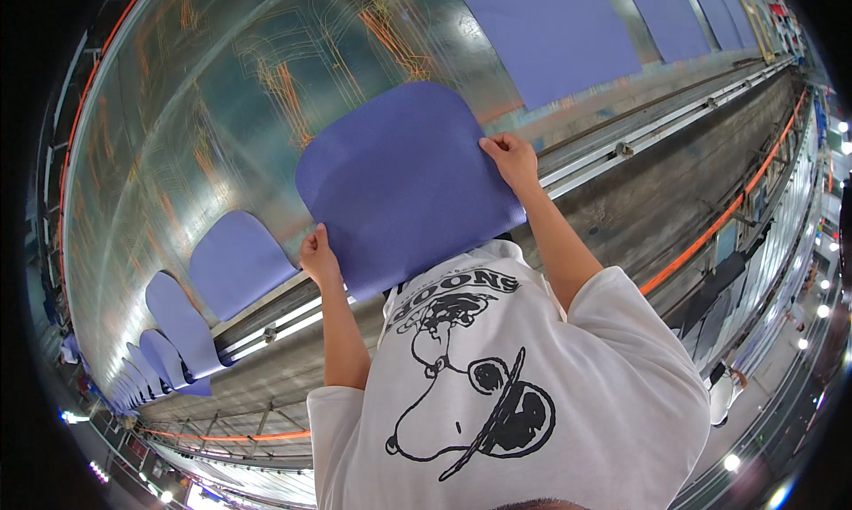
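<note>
A purple fabric panel (pixel 399 181) with rounded far corners is spread between my two hands, over the near edge of a long shiny table (pixel 240 93). My left hand (pixel 319 257) pinches its left edge, thumb toward the panel. On the opposite side, my right hand (pixel 513 162) grips the right edge between thumb and fingers. The panel's near edge hangs close against my white printed shirt. Its far part lies over the tabletop; whether it rests flat there I cannot tell.
More purple panels lie along the table: a rounded one (pixel 238 263) to the left with several beyond, and larger ones (pixel 559 39) to the right. A metal rail (pixel 612 150) follows the near edge. An orange strip (pixel 710 235) runs along a neighbouring table. Another person (pixel 726 393) stands at far right.
</note>
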### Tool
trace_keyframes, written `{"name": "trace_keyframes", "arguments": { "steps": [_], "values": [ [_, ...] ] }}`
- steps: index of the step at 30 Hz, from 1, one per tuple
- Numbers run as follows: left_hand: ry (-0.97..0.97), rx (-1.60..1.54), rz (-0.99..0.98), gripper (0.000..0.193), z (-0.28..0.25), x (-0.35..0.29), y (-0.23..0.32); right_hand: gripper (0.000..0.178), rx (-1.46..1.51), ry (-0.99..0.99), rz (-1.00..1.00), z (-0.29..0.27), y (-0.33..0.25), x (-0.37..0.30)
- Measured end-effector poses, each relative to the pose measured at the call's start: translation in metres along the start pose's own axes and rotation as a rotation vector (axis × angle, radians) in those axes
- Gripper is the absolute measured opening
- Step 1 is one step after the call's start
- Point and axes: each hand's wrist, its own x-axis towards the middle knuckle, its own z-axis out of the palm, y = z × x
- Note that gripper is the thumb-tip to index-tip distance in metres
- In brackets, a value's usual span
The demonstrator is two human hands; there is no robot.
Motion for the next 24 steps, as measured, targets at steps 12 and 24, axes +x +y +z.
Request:
{"name": "trace_keyframes", "arguments": {
  "steps": [12,24],
  "values": [
    [0.029,-0.055,0.016,0.04,0.003,-0.008,0.009,0.039,-0.038,0.036,-0.033,0.0,-0.005,-0.001],
    [0.092,-0.03,0.01,0.04,0.005,-0.009,0.009,0.038,-0.075,0.063,-0.09,0.002,-0.005,-0.001]
  ]
}}
